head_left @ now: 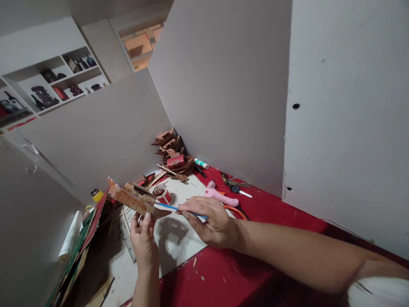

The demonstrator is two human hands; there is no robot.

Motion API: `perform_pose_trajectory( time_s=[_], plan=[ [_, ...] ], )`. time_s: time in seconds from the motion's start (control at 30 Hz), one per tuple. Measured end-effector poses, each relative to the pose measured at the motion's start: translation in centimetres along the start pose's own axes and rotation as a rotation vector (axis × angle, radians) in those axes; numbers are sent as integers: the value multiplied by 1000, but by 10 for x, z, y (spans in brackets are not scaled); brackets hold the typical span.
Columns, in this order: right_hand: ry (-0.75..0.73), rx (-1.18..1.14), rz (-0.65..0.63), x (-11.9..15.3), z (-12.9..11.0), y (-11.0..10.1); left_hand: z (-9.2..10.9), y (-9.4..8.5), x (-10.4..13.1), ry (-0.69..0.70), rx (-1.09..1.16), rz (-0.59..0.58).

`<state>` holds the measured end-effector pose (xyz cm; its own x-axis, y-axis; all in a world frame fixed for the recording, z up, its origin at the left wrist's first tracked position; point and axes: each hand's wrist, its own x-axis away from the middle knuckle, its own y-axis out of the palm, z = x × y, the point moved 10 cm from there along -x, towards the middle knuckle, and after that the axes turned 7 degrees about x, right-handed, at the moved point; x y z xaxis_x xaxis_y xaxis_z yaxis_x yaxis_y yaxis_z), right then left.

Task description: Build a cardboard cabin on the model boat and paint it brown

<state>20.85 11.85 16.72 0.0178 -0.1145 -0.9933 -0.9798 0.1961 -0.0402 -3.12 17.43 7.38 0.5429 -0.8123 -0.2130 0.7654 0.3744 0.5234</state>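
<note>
My left hand (pixel 145 238) grips a brown model boat (pixel 129 200) from below, its pointed end tilted up to the left. It looks built of cardboard or thin wood; I cannot tell which. Between the thumb and fingers of my right hand (pixel 207 219) is a slim blue paintbrush (pixel 168 207). The brush's tip is at the boat's side, and whether it touches is too small to make out. Just behind the boat stands a red and white cup (pixel 163 196) with dark red stains around its inside.
Several finished-looking model boats (pixel 172 149) are stacked in the corner. A pink glue gun (pixel 220 196), keys (pixel 239 190) and a glue tube (pixel 201 163) lie at the right back. Cardboard sheets (pixel 84 243) lean at left, near a metal ruler (pixel 128 238). Grey partitions (pixel 220 85) enclose the red table (pixel 204 285).
</note>
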Motion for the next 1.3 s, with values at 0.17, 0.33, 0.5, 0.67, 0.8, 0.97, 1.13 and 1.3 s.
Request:
perform_pose_trajectory(
  time_s=[0.17, 0.33, 0.5, 0.67, 0.8, 0.97, 1.13, 1.3],
  plan=[
    [253, 79, 43, -5, 35, -8, 10, -11, -10, 40, 9, 45],
    [463, 256, -242, -16, 80, 30, 18, -21, -19, 57, 26, 58],
    [547, 418, -594, -20, 118, 89, 19, -21, -18, 44, 38, 44],
    [605, 476, -847, -2, 150, 141, 19, -19, -17, 24, 43, 36],
    [661, 468, -963, 14, 165, 162, 22, -19, -17, 29, 59, 32],
    [712, 407, -933, 19, 176, 162, 23, -20, -17, 26, 71, 25],
    [750, 339, -726, 12, 180, 140, 20, -22, -18, 21, 74, 30],
    [769, 182, -415, 4, 175, 106, 14, -24, -19, -13, 76, 36]
  ],
)
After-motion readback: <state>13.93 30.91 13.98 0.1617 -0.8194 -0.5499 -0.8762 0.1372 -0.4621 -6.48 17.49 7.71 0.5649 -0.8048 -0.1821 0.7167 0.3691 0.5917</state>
